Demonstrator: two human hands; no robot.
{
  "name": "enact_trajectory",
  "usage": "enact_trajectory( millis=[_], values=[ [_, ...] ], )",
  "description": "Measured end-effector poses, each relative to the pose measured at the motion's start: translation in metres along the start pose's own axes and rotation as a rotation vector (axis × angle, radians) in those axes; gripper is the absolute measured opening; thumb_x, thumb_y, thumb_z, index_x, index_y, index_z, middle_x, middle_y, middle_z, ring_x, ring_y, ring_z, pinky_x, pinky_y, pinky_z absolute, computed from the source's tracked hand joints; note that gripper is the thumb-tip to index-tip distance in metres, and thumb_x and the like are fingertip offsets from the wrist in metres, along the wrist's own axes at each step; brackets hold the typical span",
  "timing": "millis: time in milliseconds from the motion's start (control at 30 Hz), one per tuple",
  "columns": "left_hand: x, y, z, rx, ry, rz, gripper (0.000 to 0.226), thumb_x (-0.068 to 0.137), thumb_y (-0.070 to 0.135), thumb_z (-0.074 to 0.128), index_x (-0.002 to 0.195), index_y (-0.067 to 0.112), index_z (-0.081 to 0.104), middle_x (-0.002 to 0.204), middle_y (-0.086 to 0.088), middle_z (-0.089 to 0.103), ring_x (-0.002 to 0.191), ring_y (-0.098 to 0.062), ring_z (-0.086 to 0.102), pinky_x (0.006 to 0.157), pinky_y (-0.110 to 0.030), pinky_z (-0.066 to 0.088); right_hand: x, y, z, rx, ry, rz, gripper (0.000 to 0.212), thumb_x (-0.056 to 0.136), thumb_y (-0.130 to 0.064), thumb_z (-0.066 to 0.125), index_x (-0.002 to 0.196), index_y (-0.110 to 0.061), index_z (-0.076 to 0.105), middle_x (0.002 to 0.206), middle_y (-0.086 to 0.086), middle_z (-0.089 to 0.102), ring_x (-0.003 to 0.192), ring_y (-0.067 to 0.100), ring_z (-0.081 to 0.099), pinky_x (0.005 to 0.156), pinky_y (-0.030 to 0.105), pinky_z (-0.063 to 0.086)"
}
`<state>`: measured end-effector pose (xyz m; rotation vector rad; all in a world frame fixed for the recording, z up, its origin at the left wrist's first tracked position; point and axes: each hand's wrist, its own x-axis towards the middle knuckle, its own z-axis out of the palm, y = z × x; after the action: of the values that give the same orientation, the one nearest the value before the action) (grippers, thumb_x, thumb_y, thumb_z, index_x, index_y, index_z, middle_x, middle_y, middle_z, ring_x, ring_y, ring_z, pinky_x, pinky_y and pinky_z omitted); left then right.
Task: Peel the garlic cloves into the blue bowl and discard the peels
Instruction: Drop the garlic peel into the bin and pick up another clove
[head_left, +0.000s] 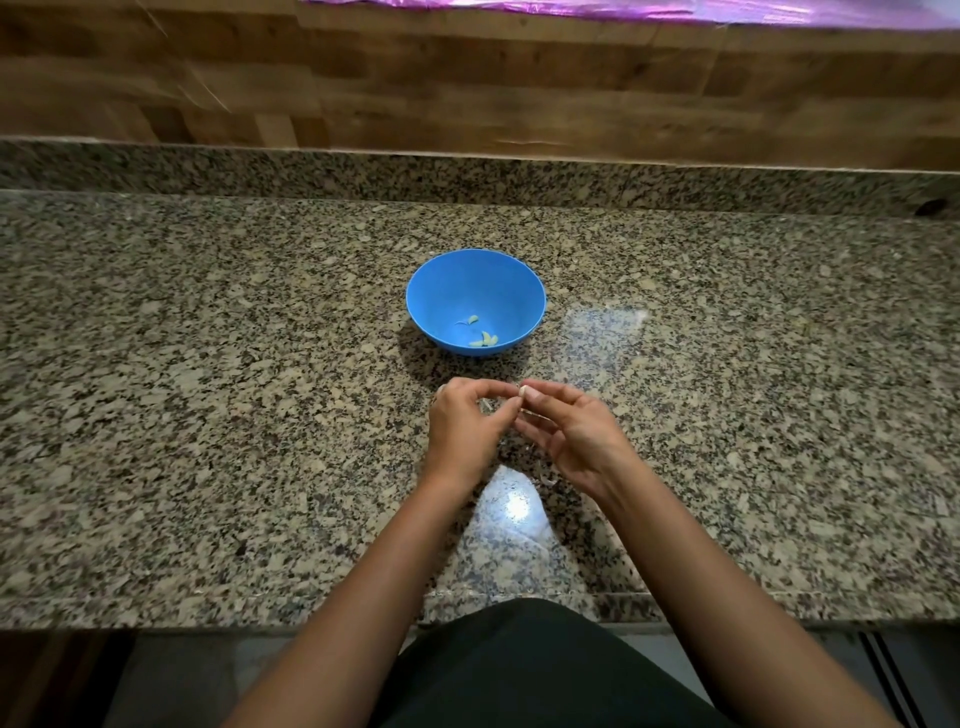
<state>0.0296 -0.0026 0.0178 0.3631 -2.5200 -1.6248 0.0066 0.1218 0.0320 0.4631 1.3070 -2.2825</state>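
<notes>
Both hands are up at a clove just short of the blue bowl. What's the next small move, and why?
Probably finish stripping the skin before any drop. The right hand pinches a pale garlic clove at its fingertips, the left hand meets it there, and the clove is short of the blue bowl, which already holds a few peeled cloves. Whether skin remains is too small to tell.

Speckled granite worktop, wood wall behind.
Polished grey-and-tan speckled granite worktop (208, 415) with a raised granite upstand (260, 174) along its far edge; bright light glare (514, 506) reflected near the front. Brown wood-plank wall (467, 88) above. Shiny purple strip (623, 10) at top edge. Small dark object (930, 207) far right, unidentifiable.
</notes>
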Motion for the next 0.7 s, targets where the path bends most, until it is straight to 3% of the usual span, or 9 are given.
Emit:
enact_trajectory(
  millis=[200, 400, 567, 700],
  values=[
    [-0.0024, 0.0027, 0.0003, 0.011, 0.042, 0.049, 0.012, 0.083, 0.028, 0.07, 0.091, 0.019, 0.072, 0.09, 0.005, 0.058, 0.092, -0.018, 0.059, 0.082, -0.041, 0.053, -0.0001, 0.0013, 0.0003, -0.049, -0.017, -0.024, 0.012, 0.087, 0.005, 0.055, 0.097, 0.004, 0.061, 0.091, 0.016, 0.067, 0.075, 0.019, 0.068, 0.069, 0.026, 0.059],
    [-0.002, 0.0063, -0.0009, 0.017, 0.059, 0.068, 0.016, 0.083, 0.027, 0.07, 0.089, 0.012, 0.074, 0.084, 0.005, 0.062, 0.086, -0.014, 0.061, 0.078, -0.033, 0.053, -0.0025, 0.0041, 0.0007, -0.152, -0.001, -0.132, 0.007, 0.085, 0.006, 0.057, 0.089, 0.003, 0.062, 0.084, 0.016, 0.068, 0.076, 0.023, 0.066, 0.078, 0.032, 0.055],
    [-0.0017, 0.0056, -0.0001, 0.004, 0.086, 0.065, 0.014, 0.081, 0.025, 0.072, 0.085, 0.011, 0.074, 0.083, 0.003, 0.064, 0.073, -0.005, 0.057, 0.069, -0.025, 0.051, -0.0037, 0.0061, 0.0008, -0.204, 0.002, -0.197, 0.007, 0.085, 0.006, 0.058, 0.088, 0.003, 0.064, 0.081, 0.015, 0.068, 0.072, 0.022, 0.066, 0.072, 0.028, 0.057],
    [-0.0003, 0.0043, -0.0002, -0.032, 0.096, 0.042, 0.01, 0.08, 0.022, 0.073, 0.08, 0.012, 0.073, 0.077, 0.008, 0.061, 0.073, -0.008, 0.06, 0.067, -0.03, 0.054, -0.005, 0.0077, 0.0006, -0.212, -0.003, -0.215, 0.007, 0.085, 0.006, 0.058, 0.086, 0.003, 0.064, 0.077, 0.013, 0.069, 0.069, 0.02, 0.065, 0.068, 0.025, 0.057]
  ],
)
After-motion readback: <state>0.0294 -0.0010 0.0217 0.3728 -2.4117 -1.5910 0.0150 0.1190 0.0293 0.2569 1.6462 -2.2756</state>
